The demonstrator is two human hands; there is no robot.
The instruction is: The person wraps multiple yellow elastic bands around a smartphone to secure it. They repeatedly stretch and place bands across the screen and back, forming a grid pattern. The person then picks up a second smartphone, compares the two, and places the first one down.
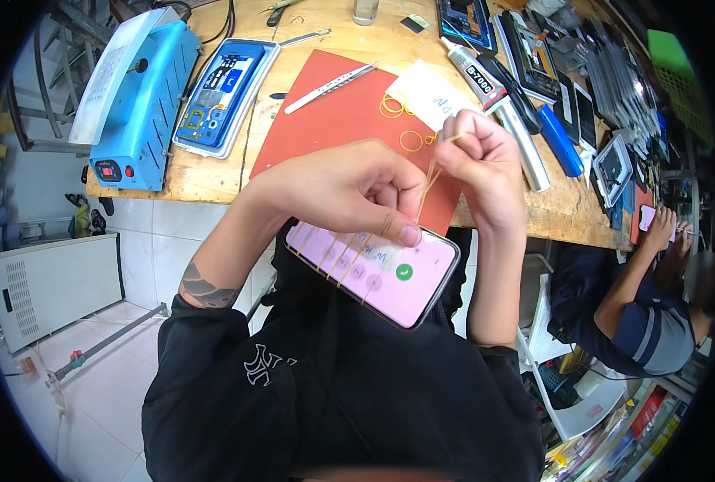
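A phone (426, 291) with a lit pink screen lies tilted at the table's near edge, several yellow rubber bands (346, 267) wrapped around its left part. My left hand (365, 189) is closed on the phone, its thumb pressing the screen near the upper edge. From beside that thumb a rubber band (427, 186) runs taut up to my right hand (479, 161), whose fingers are curled around its far end. The phone's underside and the left fingers beneath it are hidden.
Loose yellow rubber bands (411, 141), tweezers (331, 88) and white paper (431, 87) lie on a red-brown mat (303, 120). At left stand an opened phone (222, 92) and a blue machine (147, 104). A glue tube (471, 74) lies right. Another person (643, 321) works far right.
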